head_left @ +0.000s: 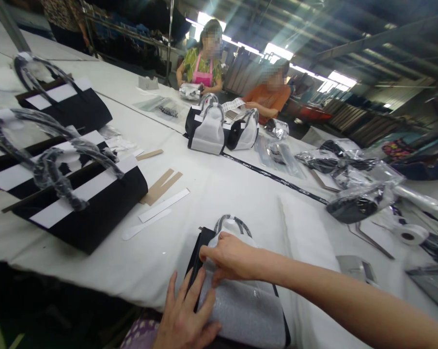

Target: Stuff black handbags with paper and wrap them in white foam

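Observation:
In front of me, near the table's edge, lies a black handbag (pixel 195 253) covered on its facing side by a whitish foam sheet (pixel 246 310). Its wrapped handles (pixel 233 224) stick out at the far end. My left hand (pixel 188 310) rests on the bag's left edge and the sheet, fingers spread. Across the bag reaches my right hand (pixel 229 258), its fingers curled and pressed at the bag's upper left edge. What its fingertips pinch is hidden.
Black bags (pixel 106 203) with plastic-wrapped handles stand at left, beside cardboard strips (pixel 164 186). Two wrapped bags (pixel 208 128) stand farther back, near a printed ribbon (pixel 273 177). White foam sheets (pixel 306 242) and plastic-wrapped items (pixel 364 194) lie at right. Two people sit across the table.

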The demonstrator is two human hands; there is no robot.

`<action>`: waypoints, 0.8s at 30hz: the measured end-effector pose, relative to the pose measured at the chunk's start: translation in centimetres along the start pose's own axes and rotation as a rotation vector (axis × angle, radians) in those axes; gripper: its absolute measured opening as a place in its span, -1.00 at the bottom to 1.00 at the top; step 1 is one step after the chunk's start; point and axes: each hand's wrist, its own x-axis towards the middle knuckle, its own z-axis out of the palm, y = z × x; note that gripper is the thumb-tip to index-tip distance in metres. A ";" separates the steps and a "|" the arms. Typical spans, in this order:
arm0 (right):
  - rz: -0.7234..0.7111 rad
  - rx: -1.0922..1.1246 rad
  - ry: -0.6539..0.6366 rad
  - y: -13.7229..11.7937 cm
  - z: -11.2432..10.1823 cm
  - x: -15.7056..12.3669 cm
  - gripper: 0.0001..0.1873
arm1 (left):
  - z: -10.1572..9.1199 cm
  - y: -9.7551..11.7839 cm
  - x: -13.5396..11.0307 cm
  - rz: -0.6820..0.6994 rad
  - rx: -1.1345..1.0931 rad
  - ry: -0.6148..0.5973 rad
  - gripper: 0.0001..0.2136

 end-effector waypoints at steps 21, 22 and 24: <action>0.248 0.165 -0.030 5.6 1.8 0.0 -0.54 | 1.1 -1.4 -0.2 0.122 0.109 -0.061 -0.60; 0.284 0.195 -0.009 5.8 2.1 0.0 -0.54 | 1.1 -1.4 -0.2 0.124 0.108 -0.064 -0.59; 0.348 0.252 0.055 6.3 2.8 -0.1 -0.54 | 1.2 -1.5 -0.2 0.123 0.109 -0.064 -0.59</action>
